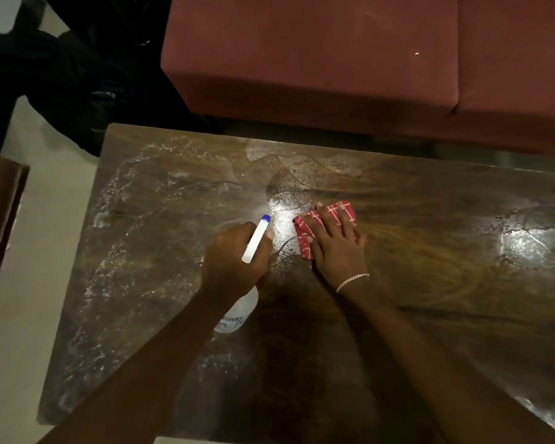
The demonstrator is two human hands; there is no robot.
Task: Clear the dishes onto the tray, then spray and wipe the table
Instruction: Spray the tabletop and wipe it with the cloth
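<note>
Nearest, the left hand [234, 257] is curled round the neck of a clear spray bottle [241, 310]. The bottle's white, blue-tipped nozzle points away over the middle of the wooden table [430, 251]. Just beside it, the right hand [335, 248], with a thin bracelet [351, 281] at the wrist, presses flat with straight, spread fingers on a folded red patterned cloth [304, 226] lying mid-table. Wet, whitish streaks cover the left half of the tabletop. Beyond the far edge stands a reddish sofa [318, 59].
</note>
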